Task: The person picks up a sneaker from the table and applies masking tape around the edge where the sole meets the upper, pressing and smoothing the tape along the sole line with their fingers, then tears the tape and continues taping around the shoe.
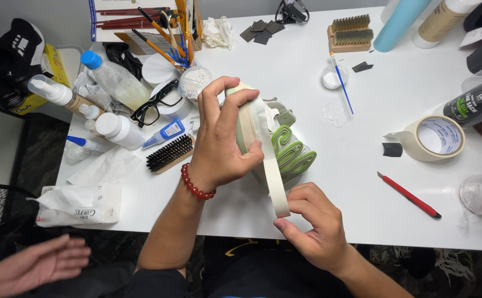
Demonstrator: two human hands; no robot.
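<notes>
Shoe held over white table, tape strip drawn along its sole edge.

Left hand (219, 140), red bead bracelet at the wrist, is clamped around a green-and-cream shoe (285, 149) above the middle of the table (362, 165); its fingers hide most of the upper and heel, so the shoe's full outline is not readable. Right hand (313, 223) pinches the lower end of a cream tape strip (274, 182) between thumb and fingers; the strip's upper end disappears under the left hand. Tape roll (435, 138) lies to the right, red-handled knife (409, 195) nearer the table edge, black brush (169, 154) to the left. Another person's hand (36, 265) enters bottom left, arm cut off by the frame. Bottles top right are cropped.
</notes>
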